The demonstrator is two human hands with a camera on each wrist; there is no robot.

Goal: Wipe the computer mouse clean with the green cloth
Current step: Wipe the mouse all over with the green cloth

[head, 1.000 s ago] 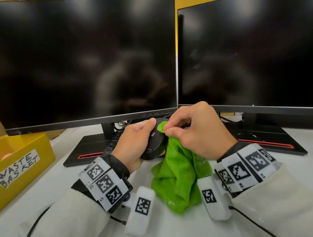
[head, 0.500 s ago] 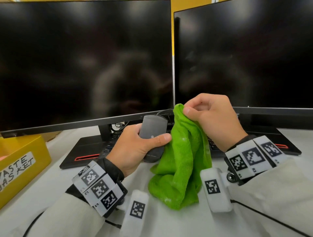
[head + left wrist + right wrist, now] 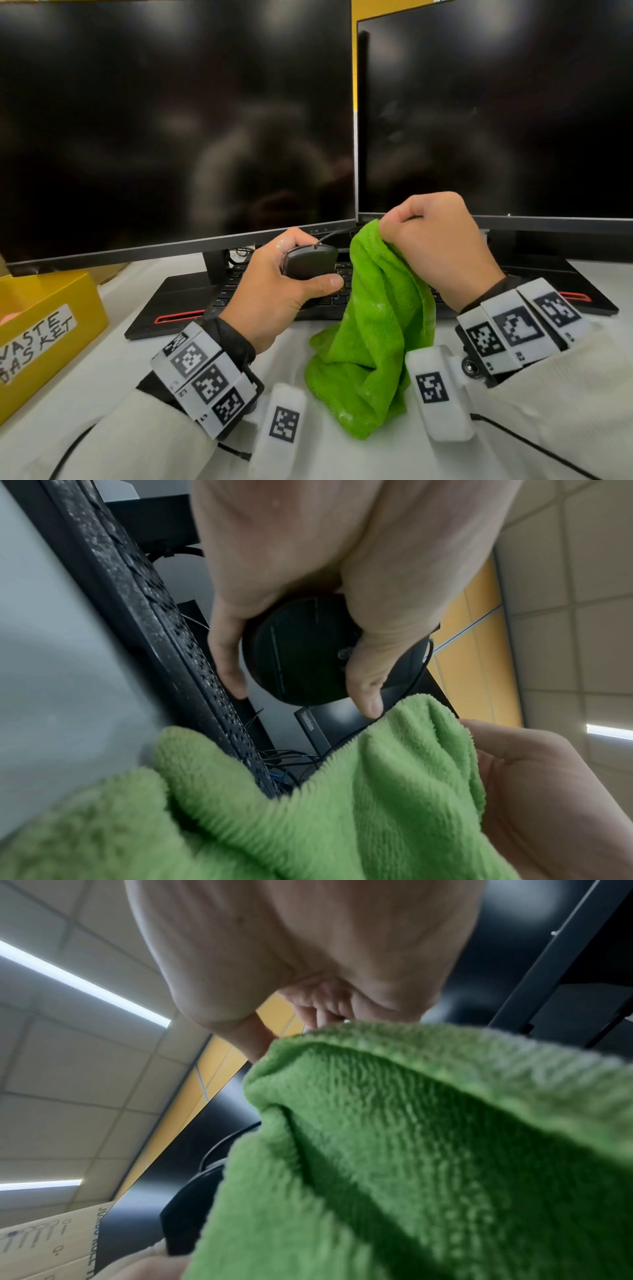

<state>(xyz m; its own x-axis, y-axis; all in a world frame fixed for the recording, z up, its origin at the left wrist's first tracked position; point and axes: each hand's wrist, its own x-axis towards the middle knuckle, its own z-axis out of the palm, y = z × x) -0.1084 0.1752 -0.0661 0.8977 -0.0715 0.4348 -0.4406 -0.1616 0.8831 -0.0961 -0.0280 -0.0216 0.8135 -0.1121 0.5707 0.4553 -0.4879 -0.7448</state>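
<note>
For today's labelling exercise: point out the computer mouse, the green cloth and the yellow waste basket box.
computer mouse (image 3: 310,262), head view, on its dark shell above the thumb.
green cloth (image 3: 380,329), head view, on the middle of the hanging fold.
yellow waste basket box (image 3: 85,308), head view, on its yellow front wall, right of the label.

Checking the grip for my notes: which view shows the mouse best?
The left wrist view: the mouse fills the centre, flat face to the camera, between thumb and fingers. The head view shows only part of it, in the left hand. The right wrist view: cloth hides it.
</note>
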